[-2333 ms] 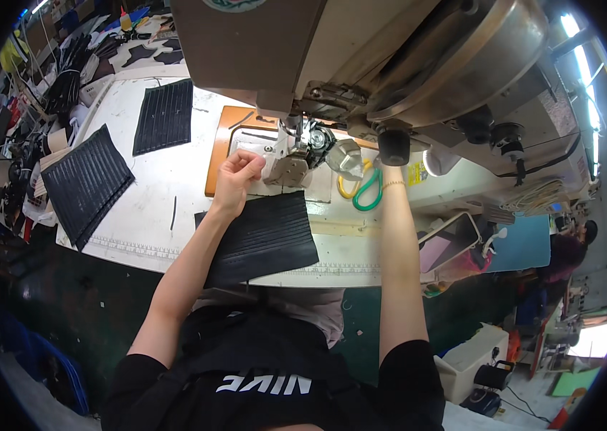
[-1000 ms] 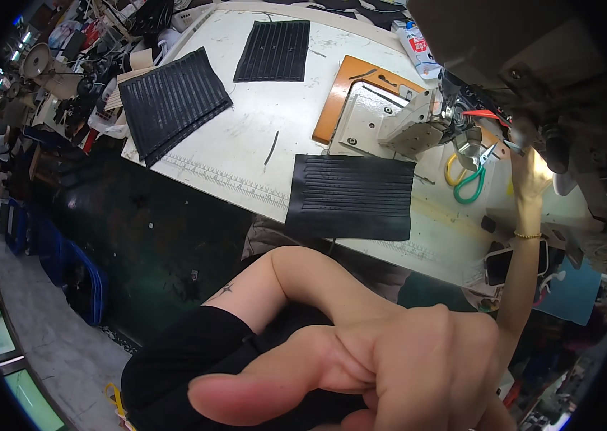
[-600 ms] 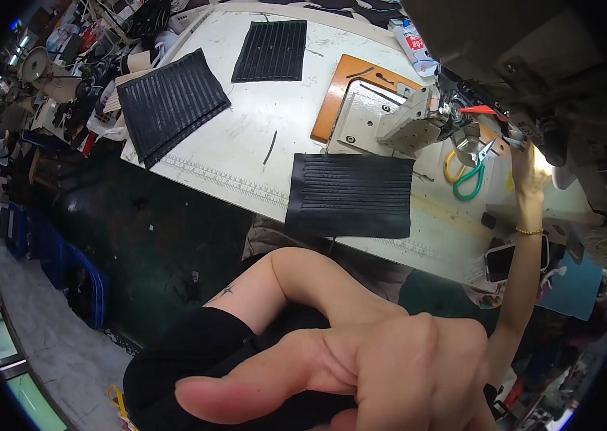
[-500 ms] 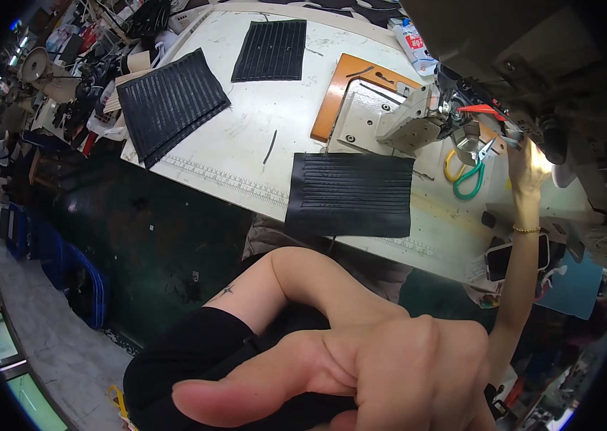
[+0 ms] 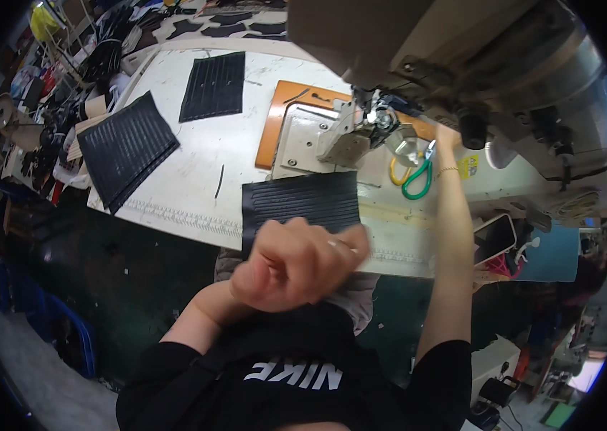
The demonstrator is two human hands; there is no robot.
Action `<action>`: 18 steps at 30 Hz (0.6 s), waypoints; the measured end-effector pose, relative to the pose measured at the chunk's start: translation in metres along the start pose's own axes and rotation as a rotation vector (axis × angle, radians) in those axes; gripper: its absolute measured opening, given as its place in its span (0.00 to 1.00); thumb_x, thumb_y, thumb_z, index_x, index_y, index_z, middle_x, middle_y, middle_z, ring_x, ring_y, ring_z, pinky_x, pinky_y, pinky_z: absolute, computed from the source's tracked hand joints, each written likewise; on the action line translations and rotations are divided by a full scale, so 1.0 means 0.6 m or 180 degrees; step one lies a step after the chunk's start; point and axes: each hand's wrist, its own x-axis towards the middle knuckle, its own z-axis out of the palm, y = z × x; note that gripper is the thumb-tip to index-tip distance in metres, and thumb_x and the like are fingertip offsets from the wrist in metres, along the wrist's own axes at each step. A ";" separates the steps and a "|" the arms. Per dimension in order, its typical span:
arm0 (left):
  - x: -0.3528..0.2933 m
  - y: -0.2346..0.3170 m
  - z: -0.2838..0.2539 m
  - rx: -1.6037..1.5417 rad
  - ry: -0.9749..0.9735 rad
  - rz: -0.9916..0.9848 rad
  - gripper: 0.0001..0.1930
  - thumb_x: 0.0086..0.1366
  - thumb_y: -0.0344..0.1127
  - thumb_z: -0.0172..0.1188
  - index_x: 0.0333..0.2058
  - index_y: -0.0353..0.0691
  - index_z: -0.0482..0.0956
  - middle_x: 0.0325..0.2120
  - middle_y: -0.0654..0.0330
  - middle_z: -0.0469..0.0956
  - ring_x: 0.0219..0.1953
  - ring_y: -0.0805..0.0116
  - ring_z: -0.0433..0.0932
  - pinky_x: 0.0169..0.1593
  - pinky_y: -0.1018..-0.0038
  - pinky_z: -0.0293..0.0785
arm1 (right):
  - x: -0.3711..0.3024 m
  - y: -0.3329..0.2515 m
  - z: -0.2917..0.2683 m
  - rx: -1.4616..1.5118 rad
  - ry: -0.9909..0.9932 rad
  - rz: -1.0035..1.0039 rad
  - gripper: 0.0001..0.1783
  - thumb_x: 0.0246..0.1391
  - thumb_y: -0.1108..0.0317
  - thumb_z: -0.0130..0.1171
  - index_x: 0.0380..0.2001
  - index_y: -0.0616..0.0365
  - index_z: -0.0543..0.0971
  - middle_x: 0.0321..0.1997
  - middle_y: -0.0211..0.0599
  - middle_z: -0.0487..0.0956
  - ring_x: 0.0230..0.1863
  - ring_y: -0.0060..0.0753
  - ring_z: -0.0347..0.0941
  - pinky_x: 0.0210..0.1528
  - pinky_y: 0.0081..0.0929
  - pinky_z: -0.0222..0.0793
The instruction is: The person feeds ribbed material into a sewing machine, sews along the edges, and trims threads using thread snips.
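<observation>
My left hand (image 5: 303, 262) is raised in front of my chest, its fingers curled closed; no object shows in it. Behind it, partly covered, a black ribbed panel (image 5: 302, 195) lies at the near edge of the white sewing table (image 5: 195, 161). My right arm stretches forward along the table's right side. My right hand (image 5: 448, 136) reaches behind the sewing machine head (image 5: 475, 79), which hides its fingers. Close to that wrist lie scissors (image 5: 418, 181) with one green and one yellow handle. The machine's needle and presser area (image 5: 375, 118) stands left of the hand.
Two more spots on the table hold black ribbed panels, one at the back (image 5: 213, 86) and a stack at the left (image 5: 129, 151). An orange board (image 5: 269, 136) frames the machine's metal plate. A phone (image 5: 495, 238) lies at the right. Cluttered shelves stand at the far left.
My left hand has moved away from close to the camera, out over the near panel, and its thumb has folded in. The view has shifted; the right hand remains behind the machine head.
</observation>
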 end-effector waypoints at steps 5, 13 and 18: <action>-0.056 0.005 -0.071 0.0379 0.0917 -0.0205 0.23 0.62 0.46 0.35 0.10 0.45 0.59 0.05 0.69 0.53 0.10 0.75 0.47 0.33 0.73 0.53 | 0.006 0.018 0.004 0.0245 -0.0115 0.0337 0.14 0.37 0.71 0.59 0.31 0.64 0.74 0.33 0.43 0.76 0.29 0.39 0.70 0.33 0.27 0.65; -0.080 -0.021 -0.109 0.0730 0.1494 -0.0602 0.19 0.60 0.38 0.40 0.11 0.45 0.56 0.06 0.68 0.53 0.11 0.78 0.50 0.32 0.73 0.57 | 0.002 0.066 0.003 0.0450 -0.0184 0.0942 0.11 0.40 0.70 0.56 0.29 0.63 0.73 0.32 0.40 0.76 0.25 0.34 0.69 0.29 0.24 0.64; -0.117 -0.032 -0.119 0.1550 0.1498 -0.1097 0.19 0.61 0.32 0.46 0.11 0.44 0.56 0.08 0.66 0.57 0.12 0.79 0.53 0.22 0.80 0.55 | -0.040 0.089 0.000 0.0849 -0.0441 0.1564 0.09 0.42 0.70 0.54 0.28 0.62 0.73 0.31 0.39 0.76 0.23 0.31 0.68 0.26 0.23 0.64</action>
